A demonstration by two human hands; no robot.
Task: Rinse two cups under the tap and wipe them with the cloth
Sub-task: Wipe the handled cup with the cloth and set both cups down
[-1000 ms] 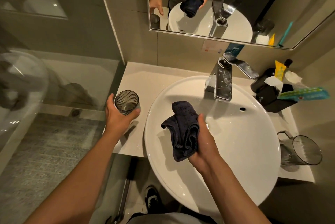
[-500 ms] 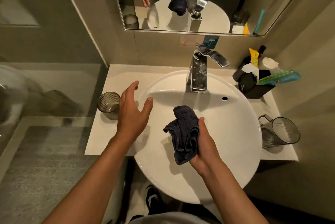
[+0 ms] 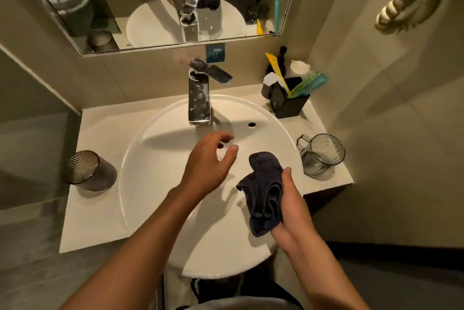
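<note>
Since the earlier frame our left hand (image 3: 209, 159) has left the ribbed cup (image 3: 88, 171) at the left of the frame and crossed to mid-frame over the basin (image 3: 150, 184), just below the tap (image 3: 199, 98). Its grip is apart, fingers curled loosely around nothing. Our right hand (image 3: 288, 209), lower right of centre, has its grip clamped on the dark cloth (image 3: 263, 191), which hangs bunched over the basin.

That ribbed cup now stands upright on the table at the left, apart from both hands. A second cup (image 3: 322, 156), clear and with a handle, rests tilted on the table at the right, just beside the basin rim.

We judge the first cup finished and the handled one next. To do this well, we carry the free left hand on across to the right, take that cup by its handle or body, and bring it under the spout. We keep the cloth clear of the stream so it stays dry enough to wipe. Wet glass may slip, so we close firmly before lifting.
</note>
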